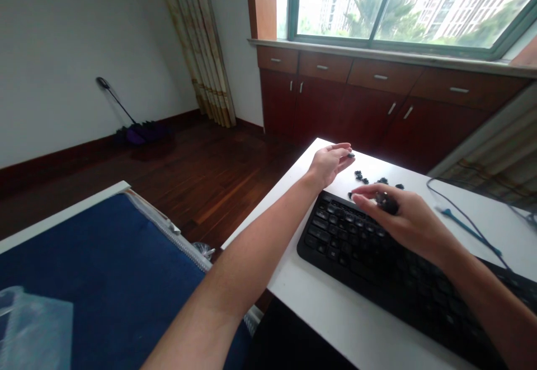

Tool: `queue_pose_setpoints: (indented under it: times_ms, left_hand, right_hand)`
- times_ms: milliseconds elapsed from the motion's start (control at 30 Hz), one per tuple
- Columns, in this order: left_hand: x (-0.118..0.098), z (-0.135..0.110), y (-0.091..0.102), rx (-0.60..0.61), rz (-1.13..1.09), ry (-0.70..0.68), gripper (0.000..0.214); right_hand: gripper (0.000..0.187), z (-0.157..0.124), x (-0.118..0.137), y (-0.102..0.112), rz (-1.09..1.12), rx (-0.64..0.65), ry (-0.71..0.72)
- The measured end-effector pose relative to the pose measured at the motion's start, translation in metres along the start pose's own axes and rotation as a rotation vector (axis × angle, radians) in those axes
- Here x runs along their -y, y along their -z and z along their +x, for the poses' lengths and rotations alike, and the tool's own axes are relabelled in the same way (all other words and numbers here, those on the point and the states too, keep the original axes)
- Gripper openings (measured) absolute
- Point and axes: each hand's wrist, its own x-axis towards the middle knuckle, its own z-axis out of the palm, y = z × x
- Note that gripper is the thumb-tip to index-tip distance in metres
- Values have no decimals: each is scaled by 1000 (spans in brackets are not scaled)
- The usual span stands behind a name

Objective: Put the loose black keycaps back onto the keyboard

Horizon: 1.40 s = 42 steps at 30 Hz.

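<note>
Right hand point(409, 216) half-curled around dark object point(388, 204)

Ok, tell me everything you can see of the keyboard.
The black keyboard lies slantwise on the white table. It looks plastic, with rounded left corners and rows of dark keys, some bearing pale markings. The right hand and arm hide part of it; whether they touch it is unclear. Its right end leaves the picture.

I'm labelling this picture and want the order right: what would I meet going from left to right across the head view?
Translucent plastic item → long-handled purple object → left hand → right hand → teal strip. I left out the keyboard, since it overlaps the right hand.
</note>
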Motion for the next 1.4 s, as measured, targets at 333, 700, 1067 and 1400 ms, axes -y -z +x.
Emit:
queue_pose_setpoints:
  times_ms: [333, 700, 1067, 1400]
  left_hand:
    - [-3, -1, 2, -11, -16, -6, 15]
    - [-4, -3, 1, -12, -36, 12, 16]
    - [-5, -4, 0, -9, -40, 15, 17]
    - [-4, -5, -1, -6, -42, 11, 17]
  right_hand:
    - [19, 2, -9, -21, -203, 94, 324]
    - [17, -6, -18, -33, -69, -101, 298]
    - [15, -13, -19, -33, -220, -57, 372]
    - [20, -13, -20, -33, -208, -56, 361]
